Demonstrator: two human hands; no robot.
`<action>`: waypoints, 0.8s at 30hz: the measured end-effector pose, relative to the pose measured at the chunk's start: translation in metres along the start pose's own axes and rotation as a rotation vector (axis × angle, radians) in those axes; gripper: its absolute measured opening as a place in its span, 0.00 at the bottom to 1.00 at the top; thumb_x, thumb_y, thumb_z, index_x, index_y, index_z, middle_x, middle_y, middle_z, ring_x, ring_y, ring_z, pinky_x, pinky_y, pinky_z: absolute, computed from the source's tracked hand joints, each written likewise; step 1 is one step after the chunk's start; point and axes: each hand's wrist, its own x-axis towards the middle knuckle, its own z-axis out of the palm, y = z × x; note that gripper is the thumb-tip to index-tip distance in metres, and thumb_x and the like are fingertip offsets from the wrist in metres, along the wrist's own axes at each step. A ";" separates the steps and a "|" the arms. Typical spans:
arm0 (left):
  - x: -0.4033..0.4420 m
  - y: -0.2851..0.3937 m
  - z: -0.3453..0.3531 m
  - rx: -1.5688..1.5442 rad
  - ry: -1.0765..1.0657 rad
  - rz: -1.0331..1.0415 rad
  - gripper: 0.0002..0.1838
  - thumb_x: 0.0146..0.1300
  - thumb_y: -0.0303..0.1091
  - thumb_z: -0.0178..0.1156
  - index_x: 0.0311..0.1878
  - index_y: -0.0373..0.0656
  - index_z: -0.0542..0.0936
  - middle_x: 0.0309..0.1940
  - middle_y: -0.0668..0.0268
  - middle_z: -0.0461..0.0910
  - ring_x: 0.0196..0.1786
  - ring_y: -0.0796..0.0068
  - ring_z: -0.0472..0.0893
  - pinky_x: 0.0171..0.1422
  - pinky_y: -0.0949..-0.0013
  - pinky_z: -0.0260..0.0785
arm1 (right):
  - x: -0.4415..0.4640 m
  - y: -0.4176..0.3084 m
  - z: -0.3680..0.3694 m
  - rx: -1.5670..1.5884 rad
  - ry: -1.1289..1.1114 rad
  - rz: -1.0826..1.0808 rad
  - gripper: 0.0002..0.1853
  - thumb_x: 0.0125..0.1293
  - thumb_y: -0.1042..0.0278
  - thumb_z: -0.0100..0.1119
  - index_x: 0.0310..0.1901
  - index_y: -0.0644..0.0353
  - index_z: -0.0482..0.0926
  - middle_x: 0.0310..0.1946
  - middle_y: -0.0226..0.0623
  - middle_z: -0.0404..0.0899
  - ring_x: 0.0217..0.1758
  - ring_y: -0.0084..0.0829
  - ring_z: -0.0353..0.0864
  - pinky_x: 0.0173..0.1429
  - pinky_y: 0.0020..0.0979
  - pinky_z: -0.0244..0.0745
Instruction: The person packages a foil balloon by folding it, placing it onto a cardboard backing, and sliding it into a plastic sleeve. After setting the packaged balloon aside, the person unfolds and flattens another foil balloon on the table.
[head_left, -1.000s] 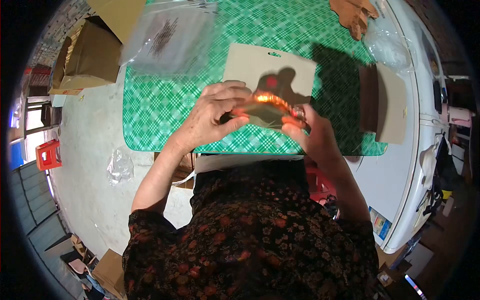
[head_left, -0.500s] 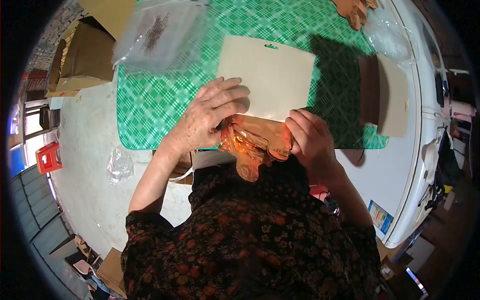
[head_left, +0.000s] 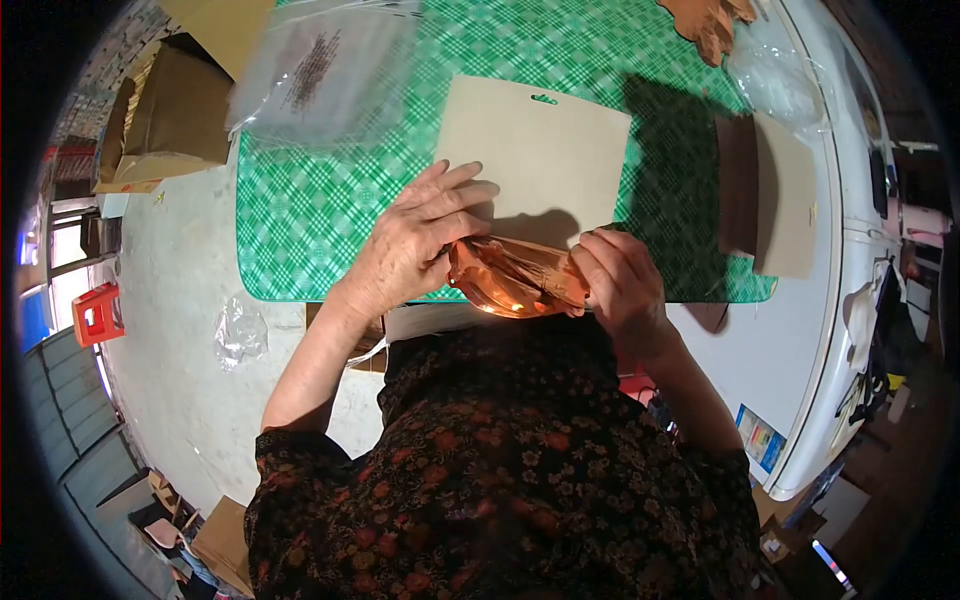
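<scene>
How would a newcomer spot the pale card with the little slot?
Find the green checked tablecloth. On it, near end by the left hand and right hand, lies a pale card. The small slot near its far edge sets it apart from the second card farther right, where no slot shows.

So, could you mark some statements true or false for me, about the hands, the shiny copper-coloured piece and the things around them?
1. The left hand and right hand both hold the shiny copper-coloured piece. True.
2. The tablecloth is plain red. False: the tablecloth is green and white, with a checked pattern.
3. The beige card has a slot near its far edge. True.
4. The open cardboard box is right of the table. False: the cardboard box is on the left.
</scene>
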 end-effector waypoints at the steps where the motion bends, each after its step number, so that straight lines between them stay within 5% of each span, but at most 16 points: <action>1: 0.000 0.001 0.000 -0.025 0.015 -0.014 0.16 0.51 0.25 0.73 0.46 0.45 0.85 0.67 0.68 0.83 0.78 0.56 0.73 0.87 0.40 0.59 | -0.002 0.002 0.003 0.010 0.004 0.010 0.14 0.57 0.78 0.70 0.46 0.66 0.83 0.53 0.41 0.80 0.59 0.44 0.82 0.63 0.45 0.82; 6: 0.005 0.003 -0.002 -0.123 0.054 -0.074 0.12 0.51 0.17 0.67 0.39 0.40 0.84 0.62 0.66 0.85 0.77 0.57 0.75 0.88 0.44 0.60 | 0.006 -0.001 0.002 0.119 -0.005 0.166 0.14 0.57 0.79 0.69 0.46 0.67 0.82 0.48 0.42 0.78 0.54 0.46 0.79 0.58 0.47 0.80; 16: 0.015 0.008 0.009 -0.089 0.255 -0.192 0.09 0.66 0.33 0.73 0.37 0.37 0.86 0.44 0.63 0.87 0.55 0.60 0.83 0.63 0.57 0.68 | 0.021 -0.002 0.017 0.129 -0.040 0.449 0.06 0.68 0.73 0.61 0.36 0.63 0.74 0.40 0.46 0.72 0.47 0.51 0.71 0.54 0.53 0.66; 24: 0.026 0.010 0.017 -0.023 0.334 -0.333 0.11 0.63 0.35 0.75 0.39 0.38 0.86 0.40 0.63 0.84 0.49 0.58 0.80 0.59 0.56 0.68 | 0.029 -0.007 0.017 0.062 -0.043 0.440 0.04 0.68 0.76 0.56 0.34 0.62 0.72 0.38 0.47 0.69 0.45 0.50 0.69 0.53 0.51 0.65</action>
